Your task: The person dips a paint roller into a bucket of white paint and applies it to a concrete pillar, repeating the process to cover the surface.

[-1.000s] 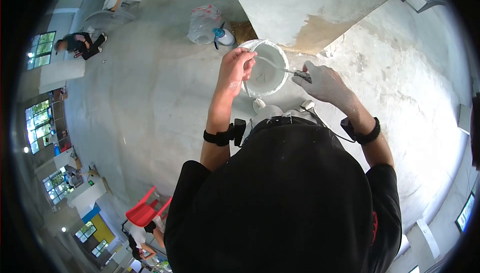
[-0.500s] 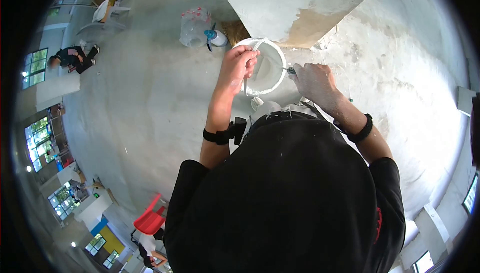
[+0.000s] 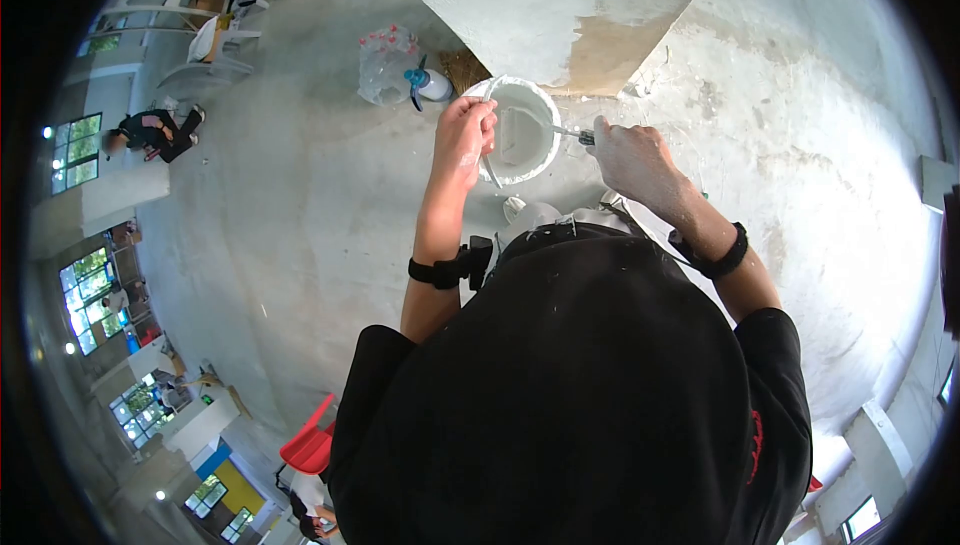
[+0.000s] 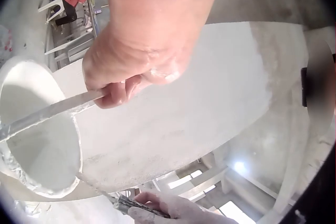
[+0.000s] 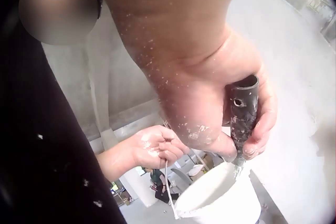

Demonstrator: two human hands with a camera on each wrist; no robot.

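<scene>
My left hand (image 3: 462,145) grips a thin whitish strip (image 3: 490,171), which looks like the bucket's handle, above the left side of a white bucket (image 3: 522,180). The same strip (image 4: 50,112) crosses the bucket's mouth in the left wrist view. Fingers of my right hand (image 3: 642,167) curl round the dark handle of a tool (image 3: 573,133) at the bucket's right rim. Close up, that handle (image 5: 244,113) is speckled with white, and the tool's lower end meets the rim. Pale material lies inside the bucket. White residue marks both hands.
A spray bottle (image 3: 435,86) and a clear plastic bag (image 3: 386,67) stand beyond the bucket on the left. A large pale block or wall (image 3: 540,5) rises behind it. Seated people, chairs and a red chair (image 3: 308,448) are farther left.
The head view has shifted, and the bucket appears farther left. My right hand has turned over and moved, still holding the tool; my left hand keeps its grip on the strip.
</scene>
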